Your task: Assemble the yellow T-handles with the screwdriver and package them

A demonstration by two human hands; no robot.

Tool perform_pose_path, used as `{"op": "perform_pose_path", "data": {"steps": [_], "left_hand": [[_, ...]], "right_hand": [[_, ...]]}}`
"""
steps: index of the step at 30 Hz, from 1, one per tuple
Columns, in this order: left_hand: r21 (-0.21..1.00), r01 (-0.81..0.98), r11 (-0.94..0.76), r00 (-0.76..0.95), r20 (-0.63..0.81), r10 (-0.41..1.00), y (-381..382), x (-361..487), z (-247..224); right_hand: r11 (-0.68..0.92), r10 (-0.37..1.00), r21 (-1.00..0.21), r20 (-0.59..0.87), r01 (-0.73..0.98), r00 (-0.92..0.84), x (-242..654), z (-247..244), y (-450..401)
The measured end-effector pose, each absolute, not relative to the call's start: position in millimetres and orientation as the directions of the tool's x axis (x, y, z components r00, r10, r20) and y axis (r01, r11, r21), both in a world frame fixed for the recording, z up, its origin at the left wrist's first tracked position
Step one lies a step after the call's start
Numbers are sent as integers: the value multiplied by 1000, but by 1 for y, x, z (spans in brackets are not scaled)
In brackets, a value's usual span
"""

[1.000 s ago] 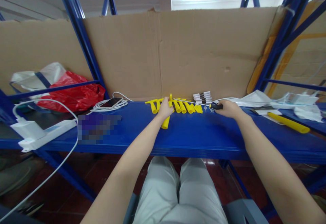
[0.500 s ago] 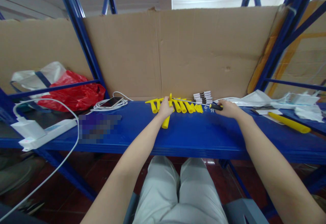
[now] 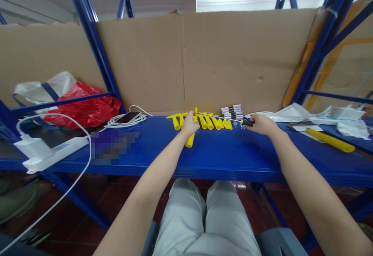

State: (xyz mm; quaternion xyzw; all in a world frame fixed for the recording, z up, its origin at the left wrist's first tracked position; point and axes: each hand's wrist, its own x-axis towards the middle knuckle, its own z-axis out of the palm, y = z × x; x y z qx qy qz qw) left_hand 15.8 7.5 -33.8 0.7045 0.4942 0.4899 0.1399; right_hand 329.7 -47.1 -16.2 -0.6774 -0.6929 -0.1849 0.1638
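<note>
My left hand (image 3: 190,123) is closed around a yellow plastic handle-like piece (image 3: 190,141), whose round end points toward me while a flat part rises above my fingers. In my right hand (image 3: 261,124) is a screwdriver (image 3: 247,122) with a black and yellow handle. Its long metal shaft lies nearly level, with the tip touching or very close to the upper part of the yellow piece; the exact contact is too small to tell. Behind and beside my left hand lies a row of several similar yellow pieces (image 3: 217,124). Small silvery bits (image 3: 243,127) lie by the screwdriver handle.
Several white sticks with dark bands (image 3: 232,112) are stacked against the cardboard wall (image 3: 233,54). A yellow tube (image 3: 332,140) lies at the right on the blue shelf (image 3: 233,155). Coiled white cable (image 3: 125,120), a power strip (image 3: 58,155) and a red bag (image 3: 84,102) are leftward.
</note>
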Motion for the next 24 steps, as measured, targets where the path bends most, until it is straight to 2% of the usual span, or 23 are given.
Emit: {"op": "perform_pose_path", "data": {"steps": [9, 18, 21, 24], "left_hand": [[673, 580, -459, 37, 541, 840, 10, 14, -34], [668, 573, -475, 49, 551, 833, 10, 14, -35], [669, 573, -473, 48, 549, 835, 9, 14, -35], [667, 575, -474, 40, 555, 831, 8, 15, -34]], "right_hand": [[110, 898, -56, 434, 992, -75, 331, -18, -43], [159, 885, -37, 448, 987, -126, 340, -24, -36], [137, 881, -7, 458, 991, -119, 339, -24, -37], [46, 869, -16, 495, 999, -32, 338, -23, -39]]}}
